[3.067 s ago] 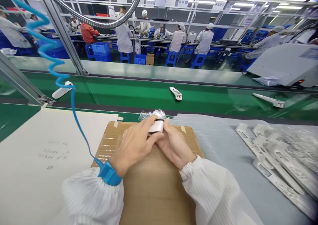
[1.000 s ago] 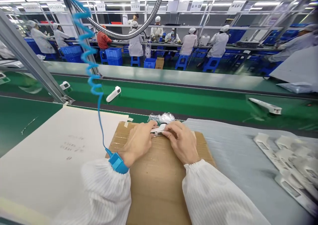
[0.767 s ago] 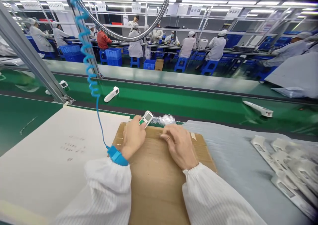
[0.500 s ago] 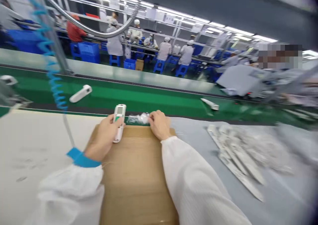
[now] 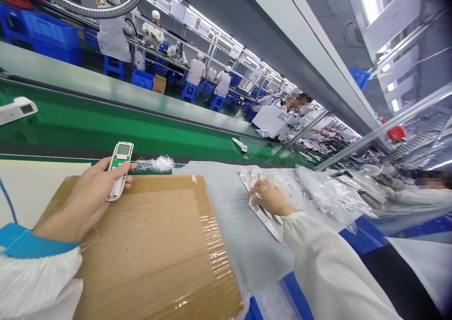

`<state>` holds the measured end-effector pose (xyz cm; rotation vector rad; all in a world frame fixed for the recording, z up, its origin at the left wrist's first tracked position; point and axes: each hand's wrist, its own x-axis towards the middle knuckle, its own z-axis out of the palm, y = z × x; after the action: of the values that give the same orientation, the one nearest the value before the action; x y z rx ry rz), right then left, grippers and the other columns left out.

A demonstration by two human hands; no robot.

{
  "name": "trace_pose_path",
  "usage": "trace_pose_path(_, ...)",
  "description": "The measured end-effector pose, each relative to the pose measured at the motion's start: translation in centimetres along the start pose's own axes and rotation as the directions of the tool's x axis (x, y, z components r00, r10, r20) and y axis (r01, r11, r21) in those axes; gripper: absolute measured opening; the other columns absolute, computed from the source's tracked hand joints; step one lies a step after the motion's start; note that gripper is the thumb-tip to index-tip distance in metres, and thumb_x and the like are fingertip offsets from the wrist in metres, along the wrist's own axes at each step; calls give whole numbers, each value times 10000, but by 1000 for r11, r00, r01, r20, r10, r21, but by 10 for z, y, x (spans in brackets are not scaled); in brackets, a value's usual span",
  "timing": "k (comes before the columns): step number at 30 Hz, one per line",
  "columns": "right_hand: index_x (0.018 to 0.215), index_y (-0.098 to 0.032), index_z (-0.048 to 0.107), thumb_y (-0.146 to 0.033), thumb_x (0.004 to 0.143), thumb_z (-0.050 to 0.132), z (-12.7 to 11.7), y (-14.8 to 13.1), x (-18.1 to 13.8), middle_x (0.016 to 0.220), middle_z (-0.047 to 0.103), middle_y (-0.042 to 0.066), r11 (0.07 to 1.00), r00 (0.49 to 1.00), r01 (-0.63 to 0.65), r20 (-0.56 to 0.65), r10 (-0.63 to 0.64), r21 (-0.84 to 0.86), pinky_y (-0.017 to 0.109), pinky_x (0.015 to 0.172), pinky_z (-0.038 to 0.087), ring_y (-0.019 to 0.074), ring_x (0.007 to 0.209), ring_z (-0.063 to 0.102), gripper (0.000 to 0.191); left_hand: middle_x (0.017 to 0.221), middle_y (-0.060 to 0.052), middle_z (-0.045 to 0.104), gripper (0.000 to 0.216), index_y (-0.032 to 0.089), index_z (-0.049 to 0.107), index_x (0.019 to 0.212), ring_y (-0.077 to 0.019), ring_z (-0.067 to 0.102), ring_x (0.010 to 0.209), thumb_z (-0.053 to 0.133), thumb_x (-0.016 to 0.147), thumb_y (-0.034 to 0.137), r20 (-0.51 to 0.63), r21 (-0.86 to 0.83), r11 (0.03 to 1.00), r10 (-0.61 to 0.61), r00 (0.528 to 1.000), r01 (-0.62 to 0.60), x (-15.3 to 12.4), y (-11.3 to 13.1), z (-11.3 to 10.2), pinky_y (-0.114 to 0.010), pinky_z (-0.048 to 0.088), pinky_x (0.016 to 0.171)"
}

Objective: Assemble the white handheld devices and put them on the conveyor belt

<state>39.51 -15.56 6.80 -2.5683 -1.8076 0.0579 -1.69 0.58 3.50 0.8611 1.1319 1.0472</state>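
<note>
My left hand (image 5: 92,188) is closed around a white handheld device (image 5: 120,169) with a small grey screen and a green circuit board exposed below it. The device is tilted above the far left part of a brown cardboard box (image 5: 148,244). My right hand (image 5: 270,196) reaches over a pile of long white plastic housings (image 5: 266,223), its fingers bent and a little apart at the near pieces. Whether the fingertips touch a housing I cannot tell. A crumpled clear plastic bag (image 5: 158,163) lies just beyond the box, to the right of the device.
A green conveyor belt (image 5: 176,134) runs across behind the bench, carrying a white device (image 5: 17,110) at left and another white piece (image 5: 239,144) farther right. Clear plastic bags (image 5: 328,193) lie right of the housings. Blue bins (image 5: 52,35) and several seated people are beyond.
My right hand has left the clear plastic bag and moved right to the white housings. My left hand still holds the device. The view has turned right.
</note>
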Motion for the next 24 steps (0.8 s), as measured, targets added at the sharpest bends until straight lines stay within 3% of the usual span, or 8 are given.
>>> trace_pose_path(2,777,-242,740,-196,734,682,-2,1,-1,972,678,74,1000,1000,-4,-20,5,30,367,789,407,268,967,573,85,936,5,698,336,284,688,1009,-119,552,620,799,703,368,53,-1,1000,12,999,-11,-2,0,2,-226,445,507)
trace_pose_path(4,859,-225,700,-273,838,595,-11,-5,2,895,698,65,994,999,-25,-26,28,106,356,767,430,225,831,605,118,903,-7,695,320,266,682,1007,-109,527,583,759,743,430,87,53,997,45,995,-50,-4,1,5,-216,411,480)
trace_pose_path(7,898,-218,621,-389,907,522,-29,-31,10,794,697,36,904,998,-64,3,70,423,333,686,458,176,659,591,197,768,-36,668,420,220,692,1002,-131,511,551,581,842,592,77,205,973,95,992,-109,-8,0,10,-229,376,448)
trace_pose_path(11,939,-207,619,-447,821,685,-29,-106,26,817,656,23,539,997,-27,59,-42,842,315,699,502,159,716,593,276,908,-47,702,488,218,624,1224,-161,589,684,516,892,559,208,300,927,169,964,-227,-6,-10,15,-263,471,588)
trace_pose_path(16,1062,-196,648,-441,730,809,18,-207,48,801,629,-10,1,939,-60,57,-339,998,303,804,501,114,734,584,443,1262,-43,640,404,239,597,1270,-202,598,1107,555,913,421,368,364,785,372,852,-501,-2,-22,13,-329,451,969)
trace_pose_path(18,1050,-192,675,-443,718,821,39,-234,53,800,626,-12,-119,922,-77,25,-387,990,287,799,499,103,717,575,440,1305,-25,622,359,255,617,1248,-208,574,1175,568,915,378,375,445,716,396,838,-538,-1,-23,11,-334,428,1011)
trace_pose_path(20,1054,-201,693,-453,727,815,54,-248,55,793,627,-13,-173,924,-55,-16,-381,983,282,788,495,107,716,565,431,1307,-16,625,350,259,619,1251,-206,570,1191,578,916,351,366,496,677,405,838,-544,0,-23,9,-332,420,1030)
trace_pose_path(24,1037,-226,704,-486,754,784,61,-258,50,940,691,15,-281,963,-13,-64,-264,960,308,876,487,161,881,609,392,1365,-35,591,379,240,551,1339,-206,559,1229,467,985,345,427,515,620,413,804,-592,-6,-24,13,-335,429,1042)
